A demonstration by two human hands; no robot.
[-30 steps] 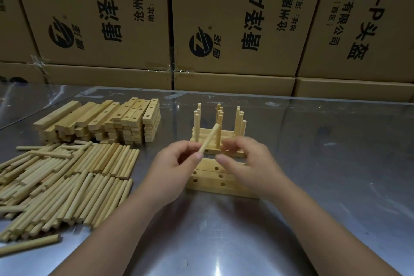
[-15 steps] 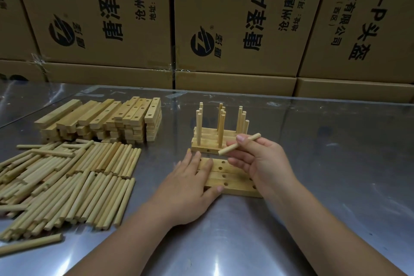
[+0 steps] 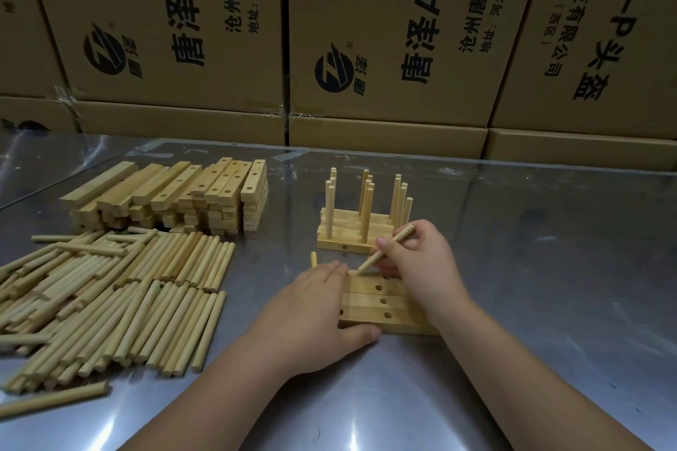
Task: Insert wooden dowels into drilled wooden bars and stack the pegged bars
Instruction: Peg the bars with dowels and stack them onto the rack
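Tilted downward since half a second ago, the dowel (image 3: 385,248) is pinched by right hand (image 3: 421,264) fingers — tip at the drilled bars (image 3: 381,308). Those bars are pressed by the left hand (image 3: 315,311) — fingers flat, narrowly spread.

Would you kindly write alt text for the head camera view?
A right hand angles a dowel down toward the drilled bars, which the left hand steadies flat on a metal table. Behind stand pegged bars; to the left lie loose dowels and stacked bars.
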